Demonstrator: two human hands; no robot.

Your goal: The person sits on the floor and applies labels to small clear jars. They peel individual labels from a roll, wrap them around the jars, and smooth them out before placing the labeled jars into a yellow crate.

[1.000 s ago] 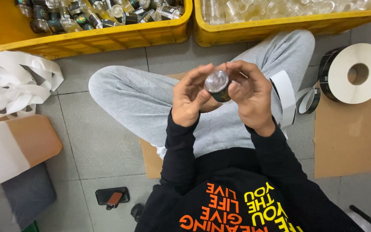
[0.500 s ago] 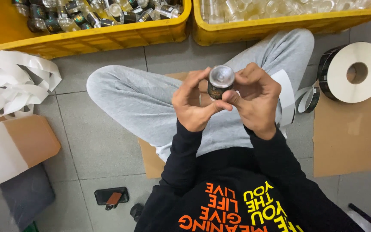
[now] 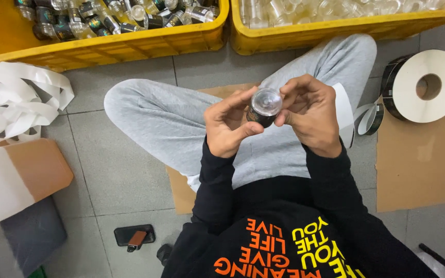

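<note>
I sit cross-legged on the floor in grey trousers and a black top. Between both hands, above my lap, is a small clear glass jar (image 3: 263, 106) with a dark label round it, its clear round end turned up toward me. My left hand (image 3: 228, 124) grips it from the left with fingers and thumb. My right hand (image 3: 311, 113) grips it from the right, fingertips pressed on its side. A strip of white label backing (image 3: 343, 110) runs from behind my right hand toward the roll.
A yellow crate (image 3: 130, 44) of labelled jars stands at the top left, a second yellow crate (image 3: 336, 28) of clear jars at the top right. A large label roll (image 3: 426, 85) lies on cardboard (image 3: 418, 159) at the right. Piled white backing tape (image 3: 11, 103) lies left. A phone (image 3: 134, 235) lies on the floor.
The jar has turned in my hands; its clear round end now faces up more squarely. Both hands stayed above my lap with fingers shifting on its side.
</note>
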